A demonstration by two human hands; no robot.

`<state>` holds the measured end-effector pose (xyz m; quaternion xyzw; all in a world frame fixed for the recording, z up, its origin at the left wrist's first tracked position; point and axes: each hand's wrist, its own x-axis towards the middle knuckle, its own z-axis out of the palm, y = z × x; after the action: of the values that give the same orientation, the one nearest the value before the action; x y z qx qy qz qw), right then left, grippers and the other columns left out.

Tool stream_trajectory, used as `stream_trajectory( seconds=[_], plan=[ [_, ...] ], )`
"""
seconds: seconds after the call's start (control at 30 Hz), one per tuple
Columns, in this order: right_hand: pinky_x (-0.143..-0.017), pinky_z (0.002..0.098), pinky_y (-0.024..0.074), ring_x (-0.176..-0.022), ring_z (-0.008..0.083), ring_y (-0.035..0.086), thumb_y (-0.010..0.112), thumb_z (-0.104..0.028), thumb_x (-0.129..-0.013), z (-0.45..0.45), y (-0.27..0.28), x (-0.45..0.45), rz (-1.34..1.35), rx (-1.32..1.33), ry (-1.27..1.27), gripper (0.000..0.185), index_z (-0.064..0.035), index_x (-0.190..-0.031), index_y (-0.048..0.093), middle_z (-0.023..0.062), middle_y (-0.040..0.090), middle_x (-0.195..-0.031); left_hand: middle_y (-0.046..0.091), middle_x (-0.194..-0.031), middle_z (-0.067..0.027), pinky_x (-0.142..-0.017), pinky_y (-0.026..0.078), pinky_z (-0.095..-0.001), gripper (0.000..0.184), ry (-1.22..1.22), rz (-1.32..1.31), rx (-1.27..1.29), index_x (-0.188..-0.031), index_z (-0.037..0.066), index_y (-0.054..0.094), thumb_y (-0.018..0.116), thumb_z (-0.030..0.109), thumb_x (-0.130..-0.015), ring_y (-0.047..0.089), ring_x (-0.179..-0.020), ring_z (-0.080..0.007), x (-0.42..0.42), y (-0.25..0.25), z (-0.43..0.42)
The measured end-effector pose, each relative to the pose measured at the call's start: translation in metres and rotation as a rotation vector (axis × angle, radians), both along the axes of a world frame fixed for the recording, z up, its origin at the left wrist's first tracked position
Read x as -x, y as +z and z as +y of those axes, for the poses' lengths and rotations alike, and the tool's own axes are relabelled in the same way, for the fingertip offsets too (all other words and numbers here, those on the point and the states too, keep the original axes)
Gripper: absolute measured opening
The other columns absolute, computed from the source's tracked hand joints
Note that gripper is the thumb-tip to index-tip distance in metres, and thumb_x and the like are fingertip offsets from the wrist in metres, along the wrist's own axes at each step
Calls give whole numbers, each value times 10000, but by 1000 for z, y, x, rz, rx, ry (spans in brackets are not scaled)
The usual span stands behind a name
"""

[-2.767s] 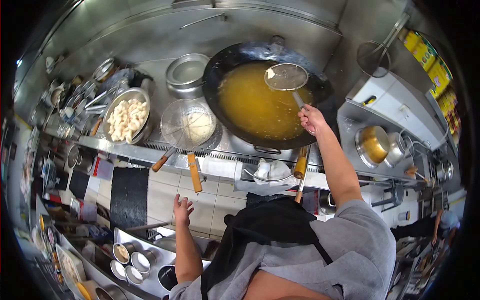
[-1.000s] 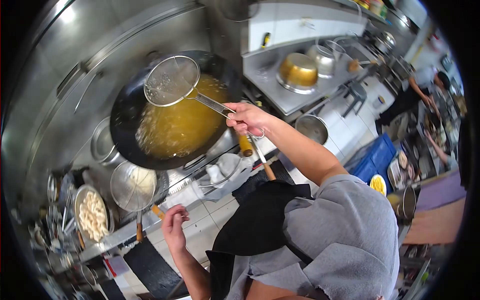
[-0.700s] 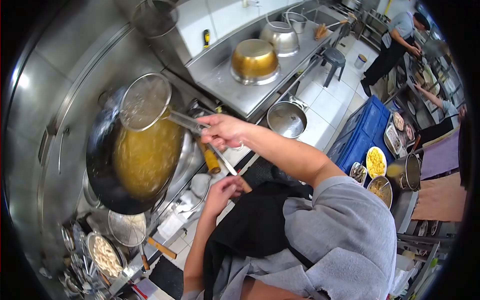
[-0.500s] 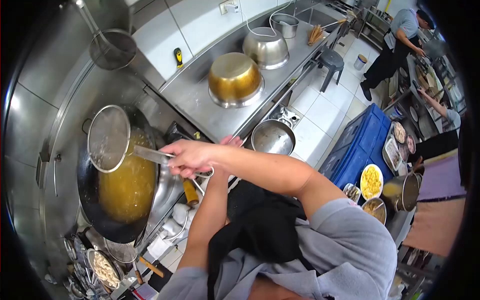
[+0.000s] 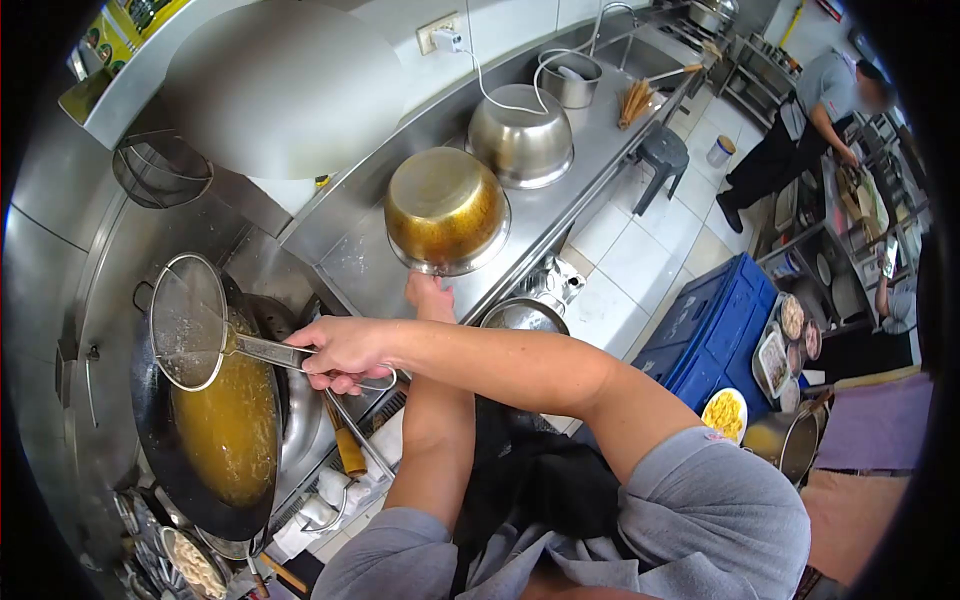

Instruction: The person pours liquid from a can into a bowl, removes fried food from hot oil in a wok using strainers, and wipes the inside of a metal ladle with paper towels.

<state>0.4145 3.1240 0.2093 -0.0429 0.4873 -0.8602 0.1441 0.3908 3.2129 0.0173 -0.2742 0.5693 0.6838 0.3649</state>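
My right hand (image 5: 345, 355) grips the handle of a round wire-mesh skimmer (image 5: 190, 322), held over a black wok (image 5: 150, 440). Yellowish, bubbly liquid (image 5: 235, 430) fills the wok's middle. Passing under my right forearm, my left arm reaches forward to the counter. My left hand (image 5: 430, 292) is closed at the near rim of an upturned, brown-stained metal basin (image 5: 445, 205); its fingertips are partly hidden. Behind that basin sits a second upturned silver one (image 5: 520, 140).
A steel counter (image 5: 350, 250) runs toward a sink (image 5: 635, 60). Below it are a metal pot (image 5: 525, 315) and a grey stool (image 5: 662, 160). A blue bin (image 5: 705, 320) stands right, near a plate of yellow food (image 5: 724, 414). A co-worker (image 5: 820, 110) works at the far right.
My left hand has moved forward to the stained basin's rim. My right hand still holds the skimmer over the wok. The view has shifted, and a blurred patch now covers the wall.
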Motion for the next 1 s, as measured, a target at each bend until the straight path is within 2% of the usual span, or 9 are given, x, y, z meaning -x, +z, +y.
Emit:
stream_trajectory(
  seconds=[0.2, 0.43, 0.5, 0.63, 0.73, 0.8, 0.87, 0.93, 1.0],
  plan=[
    [-417, 253, 437, -472, 80, 441, 414, -26, -965, 5, 3, 24, -8, -100, 17, 473, -117, -1429, 386, 31, 508, -716, 636, -900, -125, -595, 470, -347, 307, -21, 87, 208, -978, -52, 640, 504, 187, -842, 591, -732, -201, 33, -17, 39],
    [-401, 242, 439, -472, 80, 450, 410, -20, -966, 0, 1, 41, -68, -57, 90, 467, -115, -1423, 391, 38, 508, -723, 653, -1026, -174, -688, 494, -398, 356, 78, 12, 43, -1033, -107, 629, 501, 164, -840, 627, -856, -259, 61, -43, 63],
    [-401, 244, 439, -470, 80, 449, 410, -19, -966, 0, 4, 42, -62, -105, 95, 455, -111, -1412, 402, 39, 507, -722, 578, -850, -98, -653, 498, -436, 302, -89, 71, 110, -1070, 20, 606, 502, 185, -839, 527, -688, -237, 71, -64, 71],
    [-408, 253, 441, -467, 83, 444, 406, -20, -970, -1, 0, 46, -61, -65, 131, 404, -100, -1365, 438, 44, 510, -722, 579, -765, -99, -528, 490, -369, 240, -449, 371, 327, -1001, 3, 619, 538, 125, -811, 526, -594, -233, 75, -89, 70],
    [-411, 258, 442, -471, 90, 466, 417, -21, -970, -4, -6, 52, -82, -11, 126, 336, -73, -1296, 482, 52, 527, -717, 592, -793, -114, -609, 528, -406, 227, -377, 548, 237, -1006, 2, 610, 555, 70, -797, 570, -660, -238, 49, -81, 66],
    [-411, 262, 443, -476, 95, 488, 431, -22, -969, -5, -10, 54, -94, 11, 120, 287, -50, -1242, 515, 58, 543, -712, 599, -857, -119, -705, 548, -409, 247, -248, 203, -106, -1043, 2, 589, 554, 60, -806, 595, -755, -225, 3, -37, 49],
    [-415, 264, 425, -462, 83, 434, 417, -33, -973, -11, -13, 56, -136, 8, 175, 377, -97, -1343, 453, 47, 519, -724, 592, -964, -118, -761, 542, -403, 297, -262, -15, -378, -1109, -1, 544, 544, 40, -814, 596, -851, -219, -27, -79, 55],
    [-414, 260, 417, -461, 81, 429, 424, -43, -975, -14, -21, 54, -149, -22, 201, 356, -93, -1326, 460, 42, 512, -720, 580, -1040, -117, -762, 536, -385, 336, -330, 34, -520, -1151, 6, 507, 579, 69, -829, 593, -885, -214, -71, -51, 34],
    [-412, 252, 399, -456, 75, 412, 432, -64, -981, -21, -25, 48, -179, -53, 213, 311, -89, -1288, 472, 30, 493, -709, 587, -1062, -113, -789, 520, -379, 355, -735, 396, -578, -1189, 15, 494, 603, 121, -869, 599, -920, -220, -81, -69, 5]
  ],
)
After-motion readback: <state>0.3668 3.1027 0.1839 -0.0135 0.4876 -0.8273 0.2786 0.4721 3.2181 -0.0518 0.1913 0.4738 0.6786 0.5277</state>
